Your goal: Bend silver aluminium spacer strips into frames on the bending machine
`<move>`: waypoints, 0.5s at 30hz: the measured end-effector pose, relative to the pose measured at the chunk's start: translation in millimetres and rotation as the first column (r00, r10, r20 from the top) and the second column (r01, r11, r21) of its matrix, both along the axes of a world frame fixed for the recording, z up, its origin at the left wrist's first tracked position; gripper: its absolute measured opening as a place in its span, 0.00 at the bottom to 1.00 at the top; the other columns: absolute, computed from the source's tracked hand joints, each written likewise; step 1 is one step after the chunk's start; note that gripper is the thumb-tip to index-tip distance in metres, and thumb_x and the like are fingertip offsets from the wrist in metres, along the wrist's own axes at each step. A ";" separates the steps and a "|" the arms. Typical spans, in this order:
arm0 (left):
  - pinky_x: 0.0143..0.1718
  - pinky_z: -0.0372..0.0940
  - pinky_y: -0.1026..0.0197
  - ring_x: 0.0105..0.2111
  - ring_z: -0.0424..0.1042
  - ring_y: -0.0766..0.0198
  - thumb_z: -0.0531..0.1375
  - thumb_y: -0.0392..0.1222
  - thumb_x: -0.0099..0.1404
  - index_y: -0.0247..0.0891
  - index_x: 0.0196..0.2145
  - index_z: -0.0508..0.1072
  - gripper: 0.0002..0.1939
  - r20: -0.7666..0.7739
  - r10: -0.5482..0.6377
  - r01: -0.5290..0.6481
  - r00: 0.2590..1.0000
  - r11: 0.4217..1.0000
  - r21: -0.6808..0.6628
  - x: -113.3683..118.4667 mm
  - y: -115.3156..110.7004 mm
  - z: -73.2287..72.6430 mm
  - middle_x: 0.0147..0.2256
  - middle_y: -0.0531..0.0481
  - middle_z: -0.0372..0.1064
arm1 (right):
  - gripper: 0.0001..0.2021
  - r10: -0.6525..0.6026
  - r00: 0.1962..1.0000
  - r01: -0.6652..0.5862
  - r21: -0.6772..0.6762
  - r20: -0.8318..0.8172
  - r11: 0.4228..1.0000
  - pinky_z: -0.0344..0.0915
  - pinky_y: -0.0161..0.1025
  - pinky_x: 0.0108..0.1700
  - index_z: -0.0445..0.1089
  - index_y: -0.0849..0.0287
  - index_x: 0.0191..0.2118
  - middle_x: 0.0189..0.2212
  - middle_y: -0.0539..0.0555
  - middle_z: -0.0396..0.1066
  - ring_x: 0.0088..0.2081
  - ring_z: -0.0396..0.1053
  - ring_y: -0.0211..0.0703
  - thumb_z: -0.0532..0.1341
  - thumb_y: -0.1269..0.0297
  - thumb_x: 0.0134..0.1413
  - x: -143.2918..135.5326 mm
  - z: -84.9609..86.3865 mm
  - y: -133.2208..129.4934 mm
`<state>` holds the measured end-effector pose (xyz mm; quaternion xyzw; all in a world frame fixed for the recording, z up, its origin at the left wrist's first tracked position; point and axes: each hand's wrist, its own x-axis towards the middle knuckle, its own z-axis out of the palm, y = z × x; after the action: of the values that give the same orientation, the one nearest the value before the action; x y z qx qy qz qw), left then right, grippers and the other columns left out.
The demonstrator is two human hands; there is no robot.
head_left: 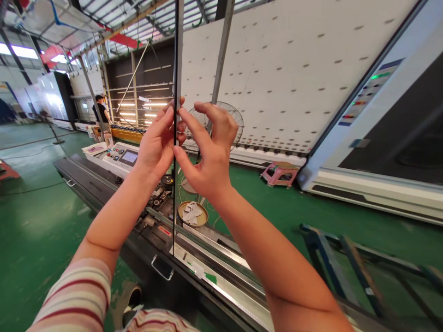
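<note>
A long, thin black-and-grey strip [175, 193] stands nearly upright in front of me, its lower end down at the edge of the long machine bench [221, 281]. My left hand [157, 138] is closed around it at mid-height, fingertips showing on the far side. On the right of the strip, my right hand [211, 147] has its thumb and index fingertips against the edge, the thumb lower than the index. Its other fingers are bent and raised away. The strip's upper end runs out of the picture.
A control panel with a screen [129, 157] sits on the bench's far left. Behind the bench are a round tray with torn paper [193, 213], a fan [230, 120] and a pink stool [279, 174]. A dark metal frame [346, 263] lies right. A person [101, 113] stands far back.
</note>
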<state>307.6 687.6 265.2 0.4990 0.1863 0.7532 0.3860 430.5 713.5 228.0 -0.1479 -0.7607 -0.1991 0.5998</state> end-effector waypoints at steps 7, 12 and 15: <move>0.51 0.72 0.58 0.58 0.71 0.55 0.50 0.42 0.76 0.41 0.62 0.66 0.19 0.037 -0.014 0.012 0.999 0.999 0.046 -2.2 8.6 -4.6 0.54 0.46 0.69 | 0.22 -0.131 0.990 0.137 0.153 -0.051 0.979 0.50 0.71 0.68 0.63 0.51 0.66 0.64 0.57 0.57 0.68 0.52 0.62 0.52 0.57 0.71 -0.3 1.1 2.0; 0.41 0.72 0.65 0.51 0.75 0.59 0.54 0.42 0.75 0.41 0.58 0.71 0.17 0.005 -0.031 0.030 1.000 0.998 0.049 -0.4 9.2 -3.0 0.48 0.47 0.71 | 0.24 -0.075 0.997 0.075 0.091 0.004 0.993 0.48 0.75 0.66 0.60 0.47 0.68 0.64 0.57 0.58 0.70 0.48 0.67 0.52 0.56 0.71 14.0 -12.1 -8.2; 0.35 0.69 0.67 0.43 0.76 0.63 0.53 0.44 0.74 0.38 0.55 0.73 0.17 -0.013 -0.062 0.063 0.998 0.998 0.031 -0.1 6.4 -1.1 0.47 0.45 0.72 | 0.26 -0.124 0.992 0.125 0.044 -0.028 0.991 0.52 0.67 0.69 0.60 0.44 0.68 0.64 0.57 0.58 0.68 0.52 0.63 0.58 0.59 0.66 34.5 -42.3 -16.0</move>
<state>307.5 694.0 264.1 0.5151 0.1612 0.7405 0.4004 464.9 697.5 185.7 -0.1838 -0.7377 -0.2514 0.5990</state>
